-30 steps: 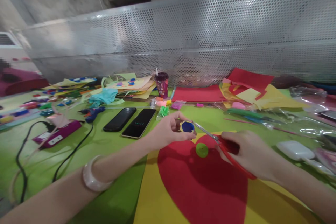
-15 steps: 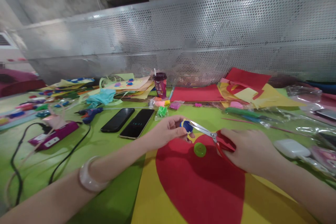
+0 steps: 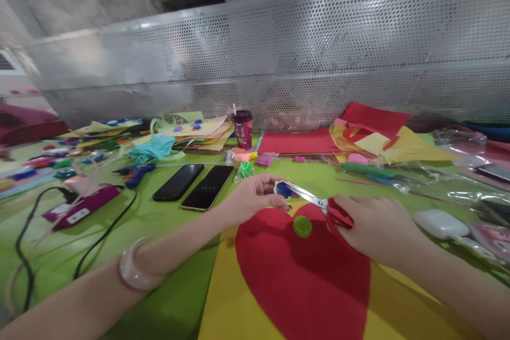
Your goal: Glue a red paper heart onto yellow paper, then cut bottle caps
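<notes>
Between the fingers of my left hand [image 3: 255, 199] is a small blue piece with a pale yellow edge [image 3: 283, 189]. My right hand [image 3: 374, 223] is closed round the red handles of a pair of scissors [image 3: 308, 195], whose metal blades reach left to the edge of the blue piece. Below the hands lies a large red paper heart [image 3: 306, 276] on a yellow sheet [image 3: 223, 287]. A round green piece [image 3: 303, 227] rests near the top of the heart, under the scissors.
Two phones [image 3: 178, 183] [image 3: 207, 187], a glue gun [image 3: 137, 172] and a purple power strip [image 3: 85, 206] lie to the left. Behind stand a purple cup [image 3: 243, 130] and red paper [image 3: 297, 142]. A white case [image 3: 440, 223] lies at the right.
The blue piece has turned slightly in my left fingers, and those fingers have shifted a little. The scissor blades remain at its edge.
</notes>
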### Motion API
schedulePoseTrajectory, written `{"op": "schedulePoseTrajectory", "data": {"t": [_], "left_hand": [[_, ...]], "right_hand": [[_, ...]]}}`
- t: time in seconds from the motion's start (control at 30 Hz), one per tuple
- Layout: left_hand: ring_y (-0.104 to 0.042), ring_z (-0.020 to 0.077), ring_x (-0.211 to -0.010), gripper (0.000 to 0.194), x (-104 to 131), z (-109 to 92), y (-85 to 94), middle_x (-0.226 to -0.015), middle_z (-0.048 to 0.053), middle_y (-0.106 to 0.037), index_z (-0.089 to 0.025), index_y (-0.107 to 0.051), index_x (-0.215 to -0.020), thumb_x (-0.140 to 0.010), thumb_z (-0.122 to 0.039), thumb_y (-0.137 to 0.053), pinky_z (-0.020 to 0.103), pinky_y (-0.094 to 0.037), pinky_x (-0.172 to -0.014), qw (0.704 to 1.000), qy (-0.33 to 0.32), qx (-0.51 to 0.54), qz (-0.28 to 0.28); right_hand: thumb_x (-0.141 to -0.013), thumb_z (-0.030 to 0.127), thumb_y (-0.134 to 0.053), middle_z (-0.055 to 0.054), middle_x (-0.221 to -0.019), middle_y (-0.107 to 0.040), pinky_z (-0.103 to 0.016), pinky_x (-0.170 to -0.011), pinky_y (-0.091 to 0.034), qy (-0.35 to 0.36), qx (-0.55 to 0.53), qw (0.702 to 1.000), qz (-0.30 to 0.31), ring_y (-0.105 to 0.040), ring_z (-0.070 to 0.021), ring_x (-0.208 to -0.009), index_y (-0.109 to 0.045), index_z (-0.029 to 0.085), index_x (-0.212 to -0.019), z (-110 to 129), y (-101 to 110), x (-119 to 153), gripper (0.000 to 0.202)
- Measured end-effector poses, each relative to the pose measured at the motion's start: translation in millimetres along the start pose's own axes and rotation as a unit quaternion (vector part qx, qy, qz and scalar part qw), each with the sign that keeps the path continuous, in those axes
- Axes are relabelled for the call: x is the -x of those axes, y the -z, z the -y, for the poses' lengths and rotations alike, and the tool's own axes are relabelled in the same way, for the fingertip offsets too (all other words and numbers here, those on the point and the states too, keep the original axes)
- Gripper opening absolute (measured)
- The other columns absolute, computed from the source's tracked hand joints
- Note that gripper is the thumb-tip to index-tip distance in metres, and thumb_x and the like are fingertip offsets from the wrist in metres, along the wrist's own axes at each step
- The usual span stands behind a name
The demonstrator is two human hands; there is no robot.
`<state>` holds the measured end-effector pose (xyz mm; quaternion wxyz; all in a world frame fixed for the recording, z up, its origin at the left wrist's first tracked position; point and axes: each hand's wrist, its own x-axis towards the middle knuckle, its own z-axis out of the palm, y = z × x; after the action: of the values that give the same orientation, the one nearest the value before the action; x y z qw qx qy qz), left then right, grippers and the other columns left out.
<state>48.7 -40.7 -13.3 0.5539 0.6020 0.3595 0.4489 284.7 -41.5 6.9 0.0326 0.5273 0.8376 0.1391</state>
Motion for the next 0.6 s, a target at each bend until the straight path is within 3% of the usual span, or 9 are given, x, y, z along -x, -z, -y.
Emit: {"op": "schedulePoseTrajectory", "data": {"t": [0.33, 0.43, 0.53, 0.6], "left_hand": [[-0.068, 0.0140, -0.073, 0.025, 1.5, 0.8, 3.0, -0.087, 0.005, -0.073, -0.016, -0.067, -0.100, -0.078, -0.029, -0.067, 0.029, -0.052, -0.079, 0.994, -0.022, -0.106, 0.013], [-0.069, 0.0153, -0.076, 0.025, 1.8, -0.4, 3.3, -0.091, 0.006, -0.073, -0.017, -0.068, -0.102, -0.081, -0.030, -0.064, 0.028, -0.052, -0.078, 0.991, -0.034, -0.126, 0.022], [-0.069, 0.0158, -0.076, 0.023, 2.5, -3.8, 2.5, -0.094, 0.007, -0.073, -0.017, -0.067, -0.102, -0.082, -0.030, -0.063, 0.026, -0.052, -0.072, 0.991, -0.033, -0.128, 0.018], [-0.069, 0.0146, -0.075, 0.021, 2.9, -5.7, 2.2, -0.099, 0.008, -0.072, -0.017, -0.066, -0.100, -0.083, -0.029, -0.063, 0.024, -0.052, -0.071, 0.992, -0.033, -0.121, 0.019]], "right_hand": [[-0.087, 0.030, -0.040, -0.006, -0.063, -0.066, -0.030, -0.047, -0.013, 0.001, -0.017, 1.000, -0.014, -0.056, -0.0199, -0.051, -0.060, 0.021, -0.077, 3.5, 0.0, -0.2, 0.025], [-0.084, 0.028, -0.044, -0.004, -0.060, -0.063, -0.028, -0.046, -0.019, -0.001, -0.059, 0.998, -0.016, -0.053, -0.0169, -0.050, -0.060, 0.021, -0.070, 2.5, -1.0, -0.5, 0.022], [-0.080, 0.026, -0.048, -0.002, -0.059, -0.062, -0.026, -0.047, -0.031, 0.017, -0.183, 0.983, 0.015, -0.052, -0.0150, -0.051, -0.059, 0.022, -0.065, 2.1, 1.0, 0.7, 0.020], [-0.079, 0.030, -0.049, -0.001, -0.058, -0.063, -0.026, -0.047, -0.036, 0.016, -0.329, 0.944, 0.035, -0.053, -0.0149, -0.051, -0.061, 0.022, -0.063, 2.3, 4.3, 2.0, 0.021]]}}
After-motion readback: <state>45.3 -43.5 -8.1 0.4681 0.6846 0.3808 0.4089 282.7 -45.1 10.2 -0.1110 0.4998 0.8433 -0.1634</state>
